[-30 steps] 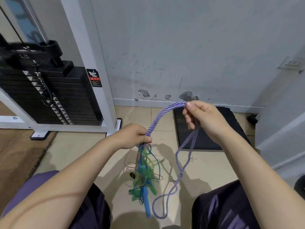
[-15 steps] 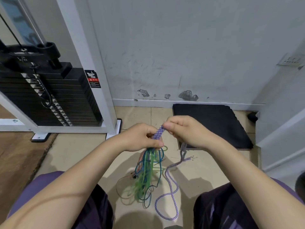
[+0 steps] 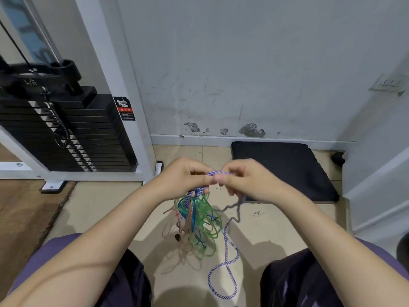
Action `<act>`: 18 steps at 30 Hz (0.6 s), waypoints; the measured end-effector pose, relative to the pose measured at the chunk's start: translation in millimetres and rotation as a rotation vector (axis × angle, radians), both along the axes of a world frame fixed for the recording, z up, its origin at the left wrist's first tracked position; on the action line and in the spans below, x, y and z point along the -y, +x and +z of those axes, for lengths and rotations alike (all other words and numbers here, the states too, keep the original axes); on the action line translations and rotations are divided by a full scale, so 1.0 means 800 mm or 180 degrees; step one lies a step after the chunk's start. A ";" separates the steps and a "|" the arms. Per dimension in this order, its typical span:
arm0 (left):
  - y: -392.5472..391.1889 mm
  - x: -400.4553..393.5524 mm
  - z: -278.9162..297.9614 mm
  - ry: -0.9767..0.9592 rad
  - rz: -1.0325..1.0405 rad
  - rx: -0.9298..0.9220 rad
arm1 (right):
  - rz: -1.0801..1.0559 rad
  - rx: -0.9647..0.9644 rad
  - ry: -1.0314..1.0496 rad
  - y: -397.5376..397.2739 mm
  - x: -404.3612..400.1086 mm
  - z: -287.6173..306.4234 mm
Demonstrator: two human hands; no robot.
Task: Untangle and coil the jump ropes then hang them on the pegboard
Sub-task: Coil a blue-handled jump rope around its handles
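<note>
From the head view, the left hand (image 3: 184,177) and right hand (image 3: 247,179) meet over the floor (image 3: 99,209), each grip pinching the purple rope (image 3: 226,251) (its tail loops on the tiles); the left also clutches a dangling tangle (image 3: 197,220) of green and blue ropes.

Below you the floor (image 3: 276,227) is pale beige tile, giving way to brown wood-look flooring (image 3: 20,209) on your left. A black mat (image 3: 285,169) lies flat against the wall's baseboard, and the weight machine's white frame (image 3: 73,173) stands on the tile's left edge. The purple-and-white rope (image 3: 225,271) trails in a loop across the tile (its upper end rises off it), beside the lower loops of the green, blue and clear ropes (image 3: 194,244).
</note>
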State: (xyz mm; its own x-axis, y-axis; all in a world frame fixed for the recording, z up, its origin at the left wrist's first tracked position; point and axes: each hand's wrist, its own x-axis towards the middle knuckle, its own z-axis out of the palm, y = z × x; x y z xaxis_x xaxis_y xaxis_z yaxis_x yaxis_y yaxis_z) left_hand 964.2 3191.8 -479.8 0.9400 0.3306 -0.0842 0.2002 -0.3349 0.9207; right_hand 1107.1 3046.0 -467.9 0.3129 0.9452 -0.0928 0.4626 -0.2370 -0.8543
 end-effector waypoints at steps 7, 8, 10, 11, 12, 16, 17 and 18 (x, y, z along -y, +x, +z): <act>0.005 -0.013 -0.010 0.1088 0.0076 -0.0244 | -0.0360 0.0145 0.0652 0.010 -0.007 0.002; 0.004 -0.017 -0.011 0.1200 0.0108 -0.0347 | -0.0536 0.0040 0.0787 0.013 -0.006 0.003; 0.004 -0.022 -0.011 0.1284 0.0241 -0.0452 | -0.0843 -0.0028 0.0944 0.019 -0.004 0.004; 0.005 -0.023 -0.010 0.1303 0.0322 -0.0470 | -0.0947 -0.0034 0.0972 0.022 -0.004 0.002; 0.005 -0.024 -0.008 0.1308 0.0387 -0.0479 | -0.1023 -0.0041 0.0974 0.023 -0.003 0.001; 0.001 -0.033 -0.002 0.0799 0.0324 -0.0435 | -0.1164 0.0035 0.0916 0.030 -0.002 -0.003; -0.002 -0.037 -0.001 0.0731 0.0289 -0.0448 | -0.1244 0.0026 0.0929 0.034 -0.001 -0.002; -0.004 -0.041 0.001 0.0734 0.0297 -0.0463 | -0.1369 -0.0014 0.0942 0.039 0.000 -0.001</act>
